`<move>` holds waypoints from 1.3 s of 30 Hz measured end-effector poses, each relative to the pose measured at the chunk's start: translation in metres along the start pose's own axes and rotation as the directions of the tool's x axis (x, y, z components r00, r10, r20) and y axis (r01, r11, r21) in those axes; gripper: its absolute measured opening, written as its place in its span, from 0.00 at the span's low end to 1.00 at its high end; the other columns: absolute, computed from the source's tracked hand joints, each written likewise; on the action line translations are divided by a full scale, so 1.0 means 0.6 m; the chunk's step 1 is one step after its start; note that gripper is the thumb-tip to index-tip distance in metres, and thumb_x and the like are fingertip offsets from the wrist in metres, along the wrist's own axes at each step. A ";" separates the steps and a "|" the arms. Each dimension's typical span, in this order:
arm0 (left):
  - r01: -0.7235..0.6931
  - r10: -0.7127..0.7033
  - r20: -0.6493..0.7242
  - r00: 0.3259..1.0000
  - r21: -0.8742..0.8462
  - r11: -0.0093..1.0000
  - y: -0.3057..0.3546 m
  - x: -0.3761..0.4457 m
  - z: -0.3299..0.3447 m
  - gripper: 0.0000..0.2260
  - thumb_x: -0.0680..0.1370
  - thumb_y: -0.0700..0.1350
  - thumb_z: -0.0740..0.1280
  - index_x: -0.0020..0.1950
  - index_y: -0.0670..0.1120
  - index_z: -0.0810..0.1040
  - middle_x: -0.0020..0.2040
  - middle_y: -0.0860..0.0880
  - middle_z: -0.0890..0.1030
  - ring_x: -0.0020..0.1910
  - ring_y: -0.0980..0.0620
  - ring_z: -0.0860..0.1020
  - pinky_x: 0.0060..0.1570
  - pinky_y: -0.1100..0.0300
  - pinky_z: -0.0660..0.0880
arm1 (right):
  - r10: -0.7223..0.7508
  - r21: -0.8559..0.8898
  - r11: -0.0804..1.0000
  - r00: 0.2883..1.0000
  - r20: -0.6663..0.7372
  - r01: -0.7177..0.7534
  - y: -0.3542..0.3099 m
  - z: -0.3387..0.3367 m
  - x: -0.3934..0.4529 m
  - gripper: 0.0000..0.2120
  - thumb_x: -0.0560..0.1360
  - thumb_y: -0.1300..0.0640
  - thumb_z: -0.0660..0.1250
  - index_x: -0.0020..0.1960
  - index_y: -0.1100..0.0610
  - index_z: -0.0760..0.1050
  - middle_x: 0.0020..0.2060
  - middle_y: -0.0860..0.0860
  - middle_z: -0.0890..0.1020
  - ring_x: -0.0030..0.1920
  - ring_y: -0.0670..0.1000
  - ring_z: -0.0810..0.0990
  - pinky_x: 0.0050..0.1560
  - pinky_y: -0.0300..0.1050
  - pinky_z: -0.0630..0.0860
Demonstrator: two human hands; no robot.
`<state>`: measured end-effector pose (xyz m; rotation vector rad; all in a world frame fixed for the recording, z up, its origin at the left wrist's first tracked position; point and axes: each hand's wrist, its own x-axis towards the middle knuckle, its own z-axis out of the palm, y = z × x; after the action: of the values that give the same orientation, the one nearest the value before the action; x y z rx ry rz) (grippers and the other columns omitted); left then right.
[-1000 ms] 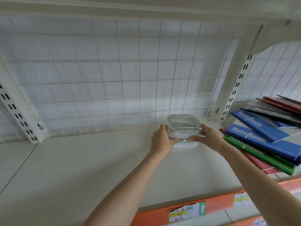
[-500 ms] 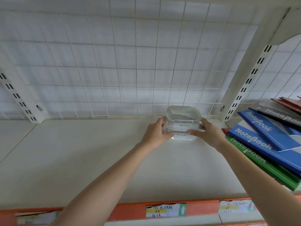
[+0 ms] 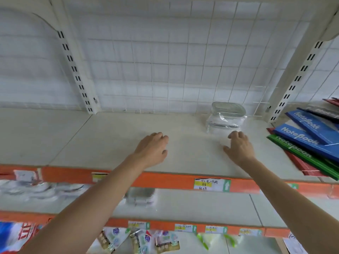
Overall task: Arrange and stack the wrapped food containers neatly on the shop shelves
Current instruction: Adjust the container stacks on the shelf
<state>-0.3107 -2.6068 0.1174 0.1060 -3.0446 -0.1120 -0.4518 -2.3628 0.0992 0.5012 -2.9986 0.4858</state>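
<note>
The wrapped clear food container (image 3: 226, 117) stands at the back of the top shelf (image 3: 113, 143) against the wire grid (image 3: 165, 70), leaving stacking room in front, while left hand (image 3: 153, 146) and right hand (image 3: 239, 146) hover empty, each grip relaxed.

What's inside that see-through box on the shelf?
The clear wrapped container looks empty: the white shelf and wire grid show through it. Crinkled wrap blurs its lower part, so something small or clear there could be missed.
</note>
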 end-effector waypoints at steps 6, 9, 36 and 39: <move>0.049 -0.038 -0.080 0.996 0.152 0.987 -0.041 -0.190 -0.021 0.13 0.79 0.46 0.59 0.60 0.42 0.74 0.57 0.43 0.74 0.58 0.43 0.73 0.55 0.51 0.71 | -0.361 0.108 0.929 0.932 0.043 0.355 -0.179 0.025 -0.179 0.18 0.73 0.62 0.66 0.62 0.61 0.73 0.57 0.59 0.71 0.62 0.58 0.69 0.61 0.46 0.65; 0.072 -0.055 -0.114 0.992 0.150 0.986 -0.065 -0.295 -0.023 0.12 0.78 0.46 0.60 0.58 0.42 0.74 0.57 0.43 0.74 0.57 0.43 0.73 0.52 0.52 0.69 | -0.503 0.151 0.857 0.864 0.035 0.493 -0.258 0.037 -0.270 0.17 0.72 0.62 0.68 0.60 0.61 0.74 0.55 0.59 0.73 0.58 0.59 0.72 0.58 0.49 0.69; 0.210 -0.199 0.184 0.962 -0.038 0.977 -0.115 -0.518 0.151 0.13 0.79 0.44 0.61 0.62 0.42 0.73 0.55 0.45 0.76 0.55 0.46 0.76 0.50 0.54 0.73 | -0.394 0.065 0.907 0.789 0.471 0.415 -0.257 0.258 -0.450 0.28 0.75 0.54 0.66 0.72 0.58 0.61 0.66 0.54 0.68 0.67 0.55 0.64 0.64 0.47 0.66; 0.225 -0.207 0.216 0.954 -0.066 0.972 -0.111 -0.495 0.183 0.14 0.78 0.44 0.62 0.63 0.42 0.73 0.57 0.46 0.76 0.57 0.47 0.75 0.52 0.55 0.72 | -0.383 0.071 0.911 0.774 0.503 0.405 -0.243 0.293 -0.426 0.31 0.75 0.53 0.67 0.73 0.59 0.59 0.69 0.55 0.65 0.69 0.55 0.63 0.66 0.47 0.65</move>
<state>-0.0215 -2.6440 -0.0233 0.4496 -3.2188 -0.2930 -0.1646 -2.4710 -0.0531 1.4275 -3.2085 0.2832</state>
